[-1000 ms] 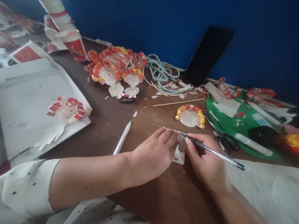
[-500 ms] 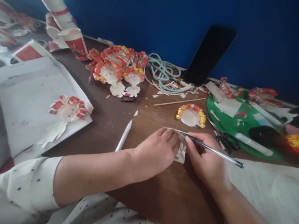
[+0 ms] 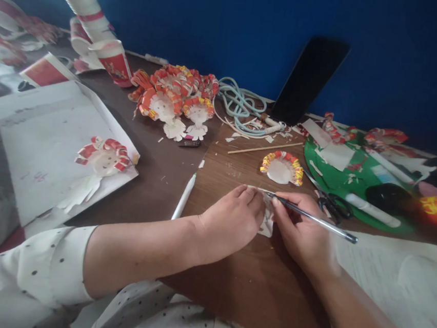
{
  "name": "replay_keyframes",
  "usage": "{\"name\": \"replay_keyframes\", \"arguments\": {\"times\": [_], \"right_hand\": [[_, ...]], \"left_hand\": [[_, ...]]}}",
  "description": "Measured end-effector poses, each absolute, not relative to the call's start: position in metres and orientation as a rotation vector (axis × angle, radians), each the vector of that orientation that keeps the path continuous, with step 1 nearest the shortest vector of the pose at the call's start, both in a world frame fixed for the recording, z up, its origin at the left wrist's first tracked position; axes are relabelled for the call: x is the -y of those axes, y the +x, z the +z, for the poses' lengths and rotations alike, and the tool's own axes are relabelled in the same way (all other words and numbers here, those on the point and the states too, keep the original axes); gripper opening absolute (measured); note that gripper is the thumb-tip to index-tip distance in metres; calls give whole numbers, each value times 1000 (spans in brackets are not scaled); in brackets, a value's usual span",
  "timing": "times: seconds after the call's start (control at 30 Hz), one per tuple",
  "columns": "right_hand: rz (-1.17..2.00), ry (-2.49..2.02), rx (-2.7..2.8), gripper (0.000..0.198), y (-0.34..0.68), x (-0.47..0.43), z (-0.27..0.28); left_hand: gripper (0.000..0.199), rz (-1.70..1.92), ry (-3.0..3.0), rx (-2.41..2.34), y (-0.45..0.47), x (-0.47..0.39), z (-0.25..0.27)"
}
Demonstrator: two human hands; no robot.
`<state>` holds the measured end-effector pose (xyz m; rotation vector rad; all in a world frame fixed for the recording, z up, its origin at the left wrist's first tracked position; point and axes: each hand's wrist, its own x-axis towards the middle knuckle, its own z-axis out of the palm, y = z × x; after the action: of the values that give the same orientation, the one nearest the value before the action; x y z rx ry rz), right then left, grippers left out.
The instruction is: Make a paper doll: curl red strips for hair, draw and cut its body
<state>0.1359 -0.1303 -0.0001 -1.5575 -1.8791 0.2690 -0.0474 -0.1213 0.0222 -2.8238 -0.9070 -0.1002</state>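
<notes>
My right hand (image 3: 301, 223) is closed around a clear ballpoint pen (image 3: 324, 224), its tip at a small piece of white paper (image 3: 267, 224) on the brown table. Over that paper lies my left hand (image 3: 234, 218), fingers together and curled down, holding it against the tabletop and covering most of it. Dark marks show on the uncovered part. Just beyond my hands sits a paper cutout with a curled red and yellow fringe (image 3: 282, 169). A white marker with a green tip (image 3: 184, 197) lies left of my left wrist.
Black scissors (image 3: 334, 205) rest by a green sheet (image 3: 319, 161) with scraps. A dark phone (image 3: 309, 80) leans against the blue wall. Farther back are a coiled light-blue cable (image 3: 240, 101), a thin stick (image 3: 264, 148), piled fringed paper figures (image 3: 171, 95) and a paper cup (image 3: 114, 63).
The whole view has shifted slightly, with the table things a little farther right. My hands keep the same pose at the paper, and the pen has barely moved.
</notes>
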Motion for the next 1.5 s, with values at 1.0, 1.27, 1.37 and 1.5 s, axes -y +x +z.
{"name": "replay_keyframes", "arguments": {"times": [1.0, 1.27, 1.37, 1.5], "right_hand": [[290, -1606, 1921, 23, 138, 133, 3], [302, -1598, 1935, 21, 139, 134, 5], [323, -1599, 1925, 21, 139, 134, 5], [346, -1597, 1919, 22, 140, 134, 5]], "left_hand": [[36, -83, -2847, 900, -49, 121, 23], [36, -97, -2838, 900, -48, 120, 21], [36, -87, -2844, 901, -48, 121, 21], [35, -76, -2847, 896, -49, 121, 21]]}}
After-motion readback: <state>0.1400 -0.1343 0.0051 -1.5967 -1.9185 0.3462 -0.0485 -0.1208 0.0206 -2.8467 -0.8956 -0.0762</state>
